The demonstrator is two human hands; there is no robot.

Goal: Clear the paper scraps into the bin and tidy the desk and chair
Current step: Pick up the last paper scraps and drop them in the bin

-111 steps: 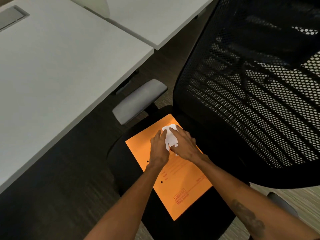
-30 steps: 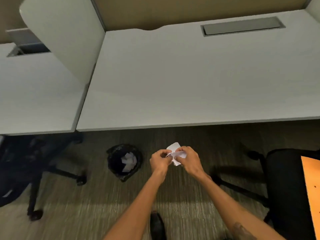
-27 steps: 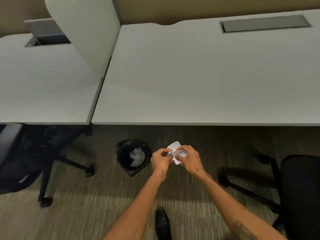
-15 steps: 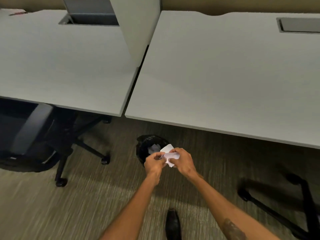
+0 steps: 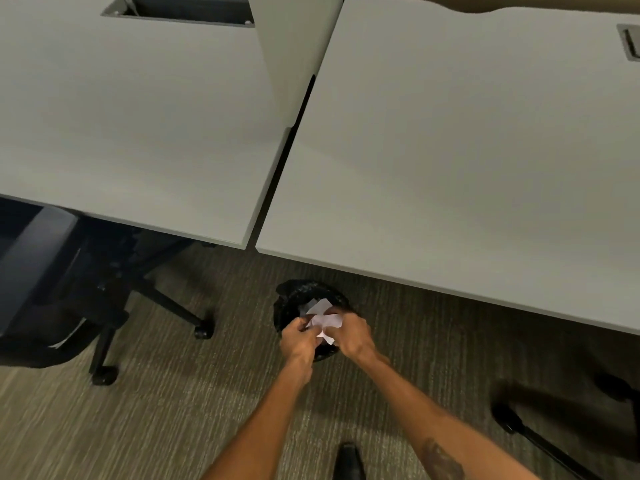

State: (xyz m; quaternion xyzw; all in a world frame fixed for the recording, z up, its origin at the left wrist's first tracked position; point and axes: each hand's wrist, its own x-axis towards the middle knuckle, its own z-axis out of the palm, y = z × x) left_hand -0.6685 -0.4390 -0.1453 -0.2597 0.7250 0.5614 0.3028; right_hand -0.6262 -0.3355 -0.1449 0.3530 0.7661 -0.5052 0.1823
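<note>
Two white desks (image 5: 467,161) butted edge to edge w/ a divider panel (image 5: 294,46) between them, tops bare in view. Dark office chair (image 5: 62,292) tucked under the left desk, another chair's base (image 5: 540,431) at far right. Small round bin w/ black liner (image 5: 294,299) sits on the carpet (image 5: 156,410) just fwd of the right desk's edge, some white paper already inside. Both hands over the bin mouth: left hand (image 5: 298,341) and right hand (image 5: 353,336) each pinch the wad of paper scraps (image 5: 323,322) btwn fingertips, narrow grip, wad bunched not balled. Risks, IMO: bin opening is small and the hands cover its near half, so release offset toward the person = scraps land on carpet. Loose wad, several pieces prob not locked together, so light bits could flutter wide if let go from this height; lower first. One hand letting go early could pull the wad apart. Shoe (image 5: 348,460) is near, a step fwd might nudge the bin. Liner rim looks floppy, could catch a piece.
</note>
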